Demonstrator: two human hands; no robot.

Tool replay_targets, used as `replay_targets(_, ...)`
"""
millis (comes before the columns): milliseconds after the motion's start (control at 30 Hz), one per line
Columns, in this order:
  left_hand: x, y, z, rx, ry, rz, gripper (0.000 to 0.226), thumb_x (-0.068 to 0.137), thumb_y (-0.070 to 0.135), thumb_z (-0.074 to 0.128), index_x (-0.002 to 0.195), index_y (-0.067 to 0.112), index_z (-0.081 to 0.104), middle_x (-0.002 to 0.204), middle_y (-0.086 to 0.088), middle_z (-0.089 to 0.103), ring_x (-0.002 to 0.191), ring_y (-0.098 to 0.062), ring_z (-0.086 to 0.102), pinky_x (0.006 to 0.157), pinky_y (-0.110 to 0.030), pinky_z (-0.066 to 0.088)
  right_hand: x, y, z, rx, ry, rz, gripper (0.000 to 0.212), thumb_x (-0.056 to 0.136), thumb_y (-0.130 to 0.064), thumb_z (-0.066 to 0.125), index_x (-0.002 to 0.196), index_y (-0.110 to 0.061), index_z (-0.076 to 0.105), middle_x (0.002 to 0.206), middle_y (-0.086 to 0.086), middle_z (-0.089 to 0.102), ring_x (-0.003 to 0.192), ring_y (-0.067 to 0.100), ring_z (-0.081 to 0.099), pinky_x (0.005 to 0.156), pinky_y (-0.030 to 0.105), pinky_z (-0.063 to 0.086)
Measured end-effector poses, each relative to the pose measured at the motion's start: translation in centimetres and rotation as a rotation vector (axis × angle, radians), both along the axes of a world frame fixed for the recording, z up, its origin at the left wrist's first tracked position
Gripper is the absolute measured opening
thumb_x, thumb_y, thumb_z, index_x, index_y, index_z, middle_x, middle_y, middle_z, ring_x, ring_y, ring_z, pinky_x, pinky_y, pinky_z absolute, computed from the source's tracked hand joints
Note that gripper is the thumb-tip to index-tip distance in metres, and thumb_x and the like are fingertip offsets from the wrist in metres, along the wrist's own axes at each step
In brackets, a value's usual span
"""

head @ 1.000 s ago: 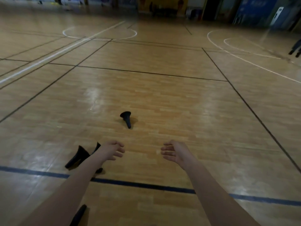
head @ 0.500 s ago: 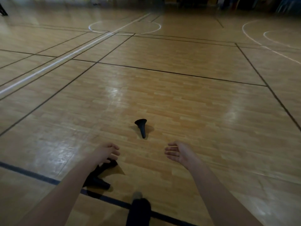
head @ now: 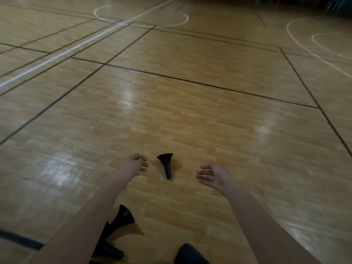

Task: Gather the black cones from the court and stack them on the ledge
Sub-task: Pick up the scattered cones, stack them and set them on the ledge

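1. Black cones in a toppled cluster [head: 123, 216] lay closest to the camera, well short of the lone cone [head: 165, 164] and to its left. The left forearm partly hid them, so their number could not be told.
2. Also short of the lone cone, almost straight below it at the frame's edge, sat a dark rounded shape [head: 187, 253], too cut off to identify.
3. The left hand [head: 133, 164] hovered just left of the lone cone, not touching it, with fingers loosely curled around nothing.
4. The right hand [head: 213, 176] hung right of the lone cone, slightly farther off, palm turned inward, fingers relaxed and empty.
5. Between them the lone cone lay on its side on the wooden floor [head: 209, 121], narrow tip toward the camera.
6. Beyond the lone cone ran a black court line [head: 209, 85], and far past it was a white circle [head: 187, 17].
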State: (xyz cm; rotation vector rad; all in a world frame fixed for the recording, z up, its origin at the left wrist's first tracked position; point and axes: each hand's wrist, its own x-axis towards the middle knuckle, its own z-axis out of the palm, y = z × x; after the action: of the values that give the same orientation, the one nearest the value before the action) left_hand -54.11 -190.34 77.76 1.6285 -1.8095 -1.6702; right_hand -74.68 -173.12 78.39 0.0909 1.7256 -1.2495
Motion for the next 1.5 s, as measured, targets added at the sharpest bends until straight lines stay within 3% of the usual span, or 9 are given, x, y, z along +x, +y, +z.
replay_targets(133, -4.3, -6.7, -1.5, -0.034, -0.012, -0.024, 0.022, 0.098, 0.012, 0.037, 0.102, 0.010, 0.058, 0.089, -0.008, 0.069, 0.073, -0.020, 0.063, 0.061, -0.031, 0.043, -3.9, -6.3, -1.6, 0.010, -0.044, -0.020, 0.022, 0.100, -0.013, 0.044, 0.102, 0.003, 0.059, 0.097, 0.022, 0.066, 0.086, 0.034, 0.067, 0.071, 0.040, 0.056)
replay_targets(333, -14.3, -16.6, -2.1, -0.068, -0.051, -0.130, 0.023, 0.101, 0.025, 0.036, 0.111, 0.014, 0.053, 0.090, -0.008, 0.070, 0.078, -0.023, 0.066, 0.065, -0.032, 0.045, -12.9, -15.2, -3.1, -0.039, -0.068, -0.108, 0.024, 0.100, -0.014, 0.043, 0.108, 0.004, 0.058, 0.098, 0.022, 0.066, 0.087, 0.033, 0.067, 0.072, 0.039, 0.056)
replay_targets(600, -25.6, -28.1, -2.8, -0.062, -0.179, -0.330, 0.024, 0.100, 0.024, 0.040, 0.104, 0.012, 0.061, 0.091, -0.005, 0.070, 0.079, -0.021, 0.066, 0.065, -0.030, 0.046, -22.7, -24.6, -4.4, -0.012, -0.081, -0.211, 0.022, 0.100, -0.013, 0.045, 0.107, 0.003, 0.060, 0.095, 0.022, 0.067, 0.082, 0.032, 0.067, 0.078, 0.041, 0.057)
replay_targets(733, -30.6, -33.1, -5.2, -0.043, -0.256, -0.475, 0.023, 0.099, 0.018, 0.040, 0.101, 0.014, 0.062, 0.089, -0.002, 0.070, 0.079, -0.018, 0.067, 0.067, -0.030, 0.047, -25.7, -26.9, -7.5, 0.031, -0.113, -0.308, 0.026, 0.101, -0.016, 0.045, 0.110, 0.004, 0.059, 0.097, 0.021, 0.067, 0.080, 0.031, 0.067, 0.072, 0.039, 0.057)
replay_targets(900, -37.0, -38.9, -9.7, -0.027, -0.348, -0.689, 0.025, 0.099, 0.011, 0.036, 0.104, 0.007, 0.060, 0.091, -0.007, 0.068, 0.072, -0.015, 0.062, 0.059, -0.024, 0.042, -27.8, -29.4, -13.4, 0.106, -0.168, -0.468, 0.028, 0.100, -0.016, 0.048, 0.120, 0.002, 0.056, 0.096, 0.018, 0.066, 0.076, 0.029, 0.066, 0.063, 0.036, 0.054)
replay_targets(1100, -42.6, -43.6, -15.9, -0.105, -0.456, -0.942, 0.025, 0.097, 0.010, 0.035, 0.101, 0.009, 0.060, 0.095, -0.008, 0.068, 0.081, -0.020, 0.064, 0.057, -0.024, 0.042, -28.3, -33.3, -20.8, 0.153, -0.206, -0.553, 0.033, 0.099, -0.017, 0.050, 0.127, 0.000, 0.051, 0.098, 0.014, 0.064, 0.083, 0.027, 0.066, 0.075, 0.038, 0.054)
replay_targets(1200, -43.4, -44.7, -18.4, -0.131, -0.485, -1.008, 0.026, 0.095, 0.010, 0.035, 0.100, 0.009, 0.060, 0.095, -0.009, 0.069, 0.083, -0.022, 0.065, 0.063, -0.026, 0.046, -27.7, -34.7, -24.4, 0.186, -0.242, -0.554, 0.029, 0.098, -0.018, 0.052, 0.120, 0.001, 0.055, 0.101, 0.014, 0.066, 0.087, 0.028, 0.068, 0.074, 0.037, 0.057)
replay_targets(1333, -43.3, -45.4, -23.2, -0.143, -0.523, -1.044, 0.025, 0.094, 0.011, 0.036, 0.099, 0.012, 0.061, 0.093, -0.005, 0.069, 0.086, -0.022, 0.067, 0.079, -0.032, 0.050, -26.6, -35.2, -29.6, 0.231, -0.289, -0.535, 0.017, 0.099, -0.019, 0.050, 0.108, -0.007, 0.057, 0.105, 0.013, 0.065, 0.092, 0.025, 0.068, 0.084, 0.038, 0.057)
replay_targets(1500, -41.5, -44.5, -33.2, -0.074, -0.607, -1.095, 0.027, 0.097, 0.013, 0.035, 0.108, 0.010, 0.060, 0.098, -0.006, 0.067, 0.090, -0.019, 0.065, 0.070, -0.026, 0.047, -24.2, -34.2, -40.4, 0.294, -0.388, -0.490, 0.015, 0.100, -0.017, 0.048, 0.110, -0.008, 0.054, 0.109, 0.011, 0.060, 0.100, 0.027, 0.064, 0.086, 0.037, 0.053)
